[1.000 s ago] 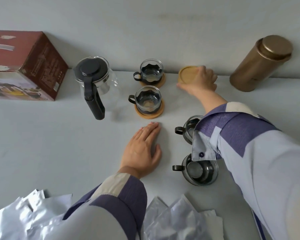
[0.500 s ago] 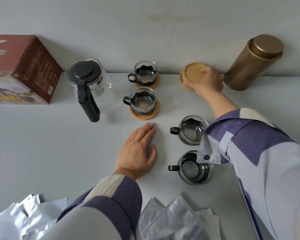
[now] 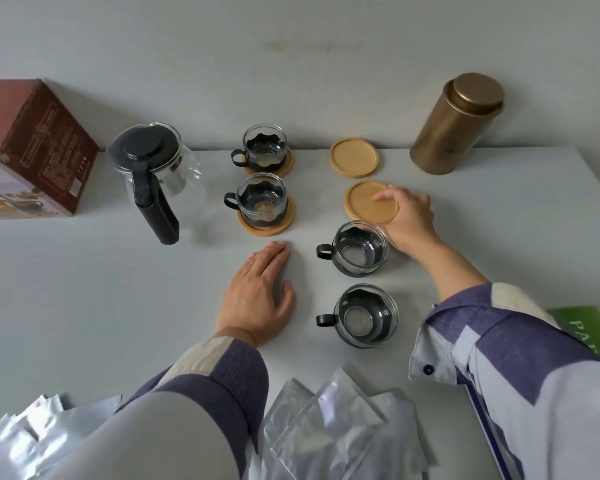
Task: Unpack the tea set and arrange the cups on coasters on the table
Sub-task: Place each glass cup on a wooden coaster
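The left hand (image 3: 257, 299) lies flat on the bench (image 3: 84, 289), fingers straight and together. The right hand (image 3: 407, 216) pinches the rim of a wooden coaster (image 3: 366, 200) at about 1 o'clock from it; whether that coaster lies flat or is slightly lifted is hard to tell. A second bare coaster (image 3: 353, 157) sits at 12 o'clock beyond it. Two cups (image 3: 262, 202) stand on coasters at 11 o'clock; two bare cups (image 3: 359, 249) stand between the hands.

A plain home or office corner: a grey bench (image 3: 84, 289) against a bare wall (image 3: 291, 46), with a tea tin (image 3: 454, 126).
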`<state>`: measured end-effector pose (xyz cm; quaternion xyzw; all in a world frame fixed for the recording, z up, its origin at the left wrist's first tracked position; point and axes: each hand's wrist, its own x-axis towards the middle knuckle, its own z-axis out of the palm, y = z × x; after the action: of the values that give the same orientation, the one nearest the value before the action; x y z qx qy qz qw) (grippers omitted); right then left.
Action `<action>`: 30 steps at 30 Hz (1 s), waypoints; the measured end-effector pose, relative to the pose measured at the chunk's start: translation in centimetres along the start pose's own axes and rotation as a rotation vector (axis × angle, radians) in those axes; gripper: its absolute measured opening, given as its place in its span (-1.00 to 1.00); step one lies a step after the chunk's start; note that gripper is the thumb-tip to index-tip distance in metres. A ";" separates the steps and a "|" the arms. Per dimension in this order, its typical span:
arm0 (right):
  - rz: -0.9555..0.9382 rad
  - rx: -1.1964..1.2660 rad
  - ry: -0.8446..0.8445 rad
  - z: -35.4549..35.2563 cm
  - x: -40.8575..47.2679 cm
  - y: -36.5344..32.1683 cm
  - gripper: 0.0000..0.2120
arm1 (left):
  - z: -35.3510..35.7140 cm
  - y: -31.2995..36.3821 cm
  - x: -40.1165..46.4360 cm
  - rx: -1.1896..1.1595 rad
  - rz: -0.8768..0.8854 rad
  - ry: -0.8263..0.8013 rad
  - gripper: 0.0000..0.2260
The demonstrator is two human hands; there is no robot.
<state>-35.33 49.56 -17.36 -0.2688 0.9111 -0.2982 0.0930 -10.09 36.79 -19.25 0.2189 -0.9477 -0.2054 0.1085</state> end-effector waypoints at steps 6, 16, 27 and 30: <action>-0.054 0.056 -0.028 1.2 0.5 -0.2 -0.60 | 0.1 0.0 0.0 -0.001 0.003 0.007 -0.50; -0.124 0.105 -0.086 0.4 0.2 0.0 -0.57 | 0.2 0.0 0.0 0.017 0.002 0.008 -0.49; 0.017 0.188 -0.116 -2.6 -2.9 -0.6 -0.54 | 0.2 -0.1 -0.1 0.038 0.000 -0.011 -0.47; 0.047 0.235 -0.108 -3.5 -6.2 -0.5 -0.51 | 0.1 0.0 -0.1 0.028 -0.001 -0.014 -0.46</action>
<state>-31.03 54.31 -14.17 -0.2503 0.8696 -0.3857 0.1798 -10.02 36.87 -19.38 0.2195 -0.9511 -0.1935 0.0987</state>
